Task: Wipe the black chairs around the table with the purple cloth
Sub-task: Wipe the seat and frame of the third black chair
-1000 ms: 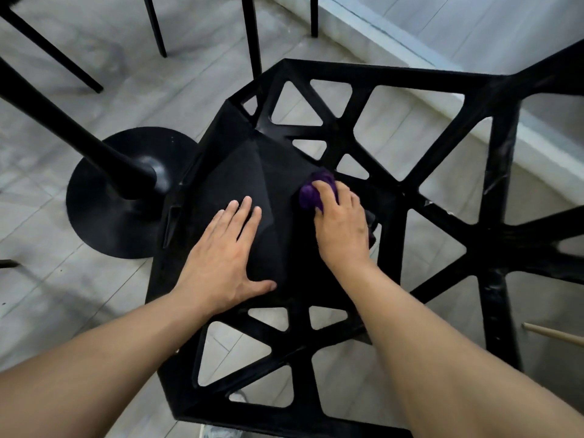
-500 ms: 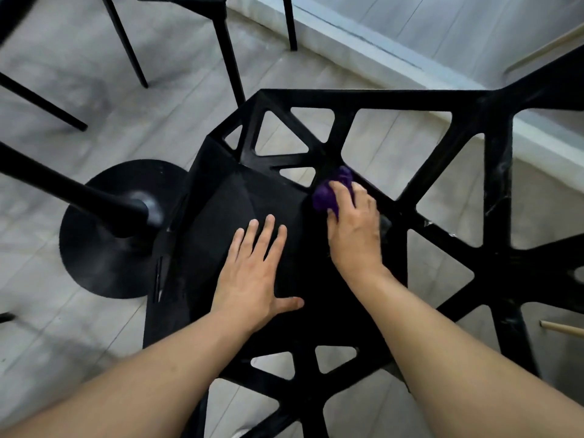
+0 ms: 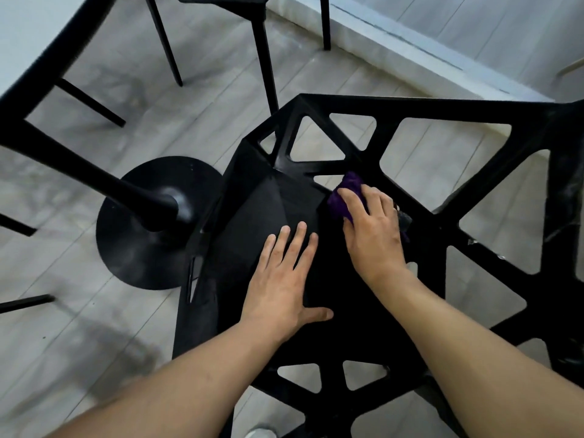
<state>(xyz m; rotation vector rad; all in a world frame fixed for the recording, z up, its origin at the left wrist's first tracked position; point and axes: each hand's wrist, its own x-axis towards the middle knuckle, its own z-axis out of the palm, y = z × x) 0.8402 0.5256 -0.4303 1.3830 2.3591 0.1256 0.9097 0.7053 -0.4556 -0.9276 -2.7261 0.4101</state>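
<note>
A black chair (image 3: 271, 210) with an open triangular lattice frame fills the middle and right of the view, seen from above. My left hand (image 3: 284, 282) lies flat on its solid seat, fingers straight and spread. My right hand (image 3: 373, 229) presses the bunched purple cloth (image 3: 346, 192) against the seat's far right edge, where the lattice backrest begins. Most of the cloth is hidden under my fingers; only a purple bunch shows beyond them.
The table's round black base (image 3: 139, 235) and slanted post (image 3: 72, 165) stand on the grey plank floor to the left. The white tabletop edge (image 3: 28, 33) shows at top left. Another black chair's legs (image 3: 262, 55) stand behind. A pale raised ledge (image 3: 410, 49) runs along the top right.
My right hand has slid the cloth toward the seat's far right edge and the lattice. My view has tilted up, so both hands and the chair sit lower in the frame. The left hand stays flat.
</note>
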